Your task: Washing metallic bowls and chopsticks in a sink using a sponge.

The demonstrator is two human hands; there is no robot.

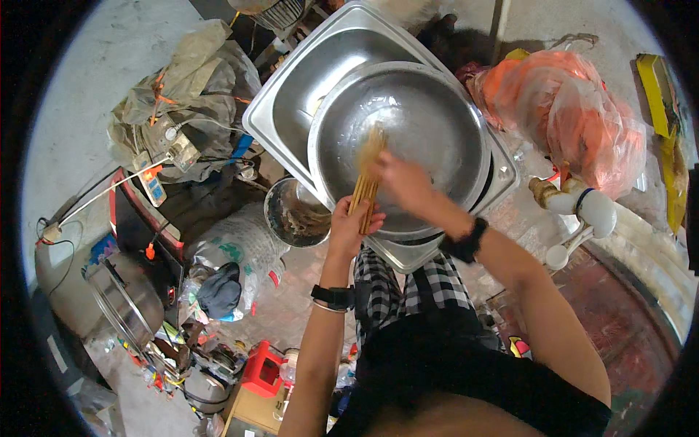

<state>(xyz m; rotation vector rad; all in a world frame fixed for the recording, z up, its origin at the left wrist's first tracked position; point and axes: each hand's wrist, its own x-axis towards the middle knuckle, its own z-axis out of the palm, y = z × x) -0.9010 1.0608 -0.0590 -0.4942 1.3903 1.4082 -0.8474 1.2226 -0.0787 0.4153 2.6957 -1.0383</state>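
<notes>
My left hand (355, 221) grips the lower end of a bundle of thin wooden sticks that look like chopsticks (365, 192). The bundle stands tilted over the near left part of a wide, round metal basin (448, 131). Against the upper part of the sticks is my right hand (401, 177), blurred, with its fingers curled. A yellowish blur lies at its fingertips; whether that is a scrubber or the sticks themselves I cannot tell. Underneath, the basin rests across a stainless steel sink (295, 71), covering much of its right side. The basin's visible floor looks wet and shiny.
A dirty metal pot (289, 218) sits beside the sink's left edge. White drain pipes (595, 213) and an orange plastic bag (573, 120) are at the right. On the left are a power strip (150, 180) with cords, a stuffed sack (235, 240) and a glass lid (125, 297).
</notes>
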